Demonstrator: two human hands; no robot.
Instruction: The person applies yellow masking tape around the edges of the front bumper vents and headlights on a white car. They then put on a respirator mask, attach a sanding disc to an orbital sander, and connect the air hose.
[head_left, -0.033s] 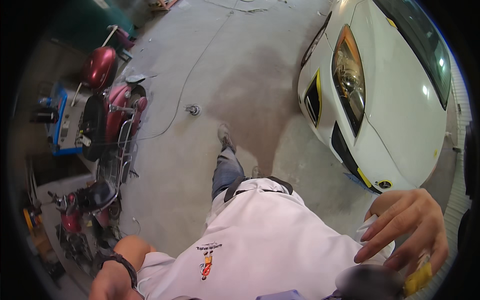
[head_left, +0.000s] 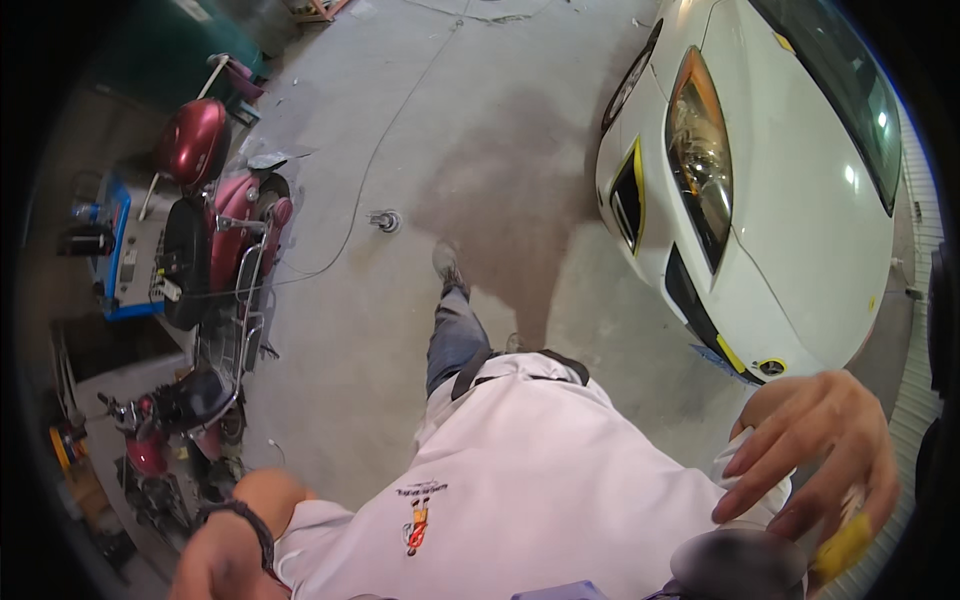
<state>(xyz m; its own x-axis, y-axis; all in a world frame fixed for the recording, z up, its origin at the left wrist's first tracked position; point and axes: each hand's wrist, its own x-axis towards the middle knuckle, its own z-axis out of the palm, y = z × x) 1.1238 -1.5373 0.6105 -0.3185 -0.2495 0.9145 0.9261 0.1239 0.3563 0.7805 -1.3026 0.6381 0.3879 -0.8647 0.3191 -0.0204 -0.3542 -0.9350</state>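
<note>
Head view: from where I stand, the person's right hand [head_left: 825, 445] hangs on the near side of the white car [head_left: 800, 230], its fingers loosely bent and a little spread. A blurred yellow piece [head_left: 845, 548] sits at its little-finger side, nearer the person than the car; I can't tell whether it is gripped, and a slack hold could let it drop. A dark rounded object [head_left: 738, 565] shows just below, where the hand might knock it. The left hand [head_left: 215, 560] is well apart from the car, its fingers cut off, its grip unreadable. Left of the car, a thin cable [head_left: 358, 200] and a metal fitting [head_left: 384, 220] near the shoe [head_left: 447, 265] could trip a careless step.
</note>
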